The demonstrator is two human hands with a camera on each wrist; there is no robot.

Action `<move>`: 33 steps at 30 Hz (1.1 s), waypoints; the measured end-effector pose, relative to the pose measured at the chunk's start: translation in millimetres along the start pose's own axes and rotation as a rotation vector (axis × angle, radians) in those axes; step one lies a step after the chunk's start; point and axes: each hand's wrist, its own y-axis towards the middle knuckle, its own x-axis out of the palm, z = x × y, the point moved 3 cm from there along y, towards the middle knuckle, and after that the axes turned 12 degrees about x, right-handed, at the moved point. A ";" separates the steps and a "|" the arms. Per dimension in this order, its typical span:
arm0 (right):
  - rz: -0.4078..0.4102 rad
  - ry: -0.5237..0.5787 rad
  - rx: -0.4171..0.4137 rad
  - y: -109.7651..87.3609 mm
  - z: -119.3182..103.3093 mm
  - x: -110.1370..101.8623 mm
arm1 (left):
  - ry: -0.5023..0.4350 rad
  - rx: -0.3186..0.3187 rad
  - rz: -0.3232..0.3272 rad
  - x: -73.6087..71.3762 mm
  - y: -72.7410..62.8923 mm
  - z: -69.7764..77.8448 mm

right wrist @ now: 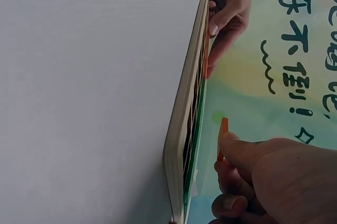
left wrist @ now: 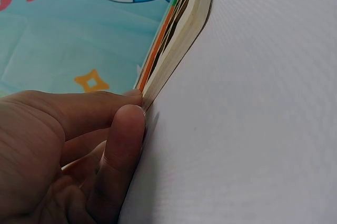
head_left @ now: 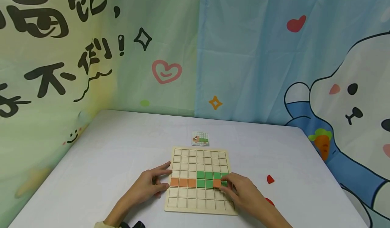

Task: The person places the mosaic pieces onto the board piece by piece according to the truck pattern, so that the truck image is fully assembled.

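A pale wooden grid board (head_left: 195, 201) lies on the white table. Three orange square tiles (head_left: 183, 182) sit at the left end of one row, and several green tiles (head_left: 200, 175) fill cells in two rows on its right half. My right hand (head_left: 247, 191) pinches another orange tile (right wrist: 223, 134) between thumb and fingers; the right wrist view shows it raised off the board, tilted on edge. At the board's left edge, my left hand (head_left: 149, 184) touches the side with extended fingertips, also close up in the left wrist view (left wrist: 79, 134).
Beyond the board lies a small picture card (head_left: 200, 138) with a gridded orange and green design. Right of the board is a red piece (head_left: 270, 179), and another red piece (head_left: 269, 201) is partly hidden by my right forearm. Printed curtains (head_left: 243, 52) hang behind the table.
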 end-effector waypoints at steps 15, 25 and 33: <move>-0.035 -0.026 -0.028 30.3 -28.4 22.9 | 0.009 -0.002 -0.001 -0.4 -0.8 1.5; -0.037 -0.042 -0.022 50.2 -41.0 36.8 | 0.002 -0.011 0.008 -0.7 -0.5 2.3; -0.052 -0.066 -0.026 56.4 -45.3 43.2 | -0.001 -0.006 0.008 -0.7 -0.8 1.3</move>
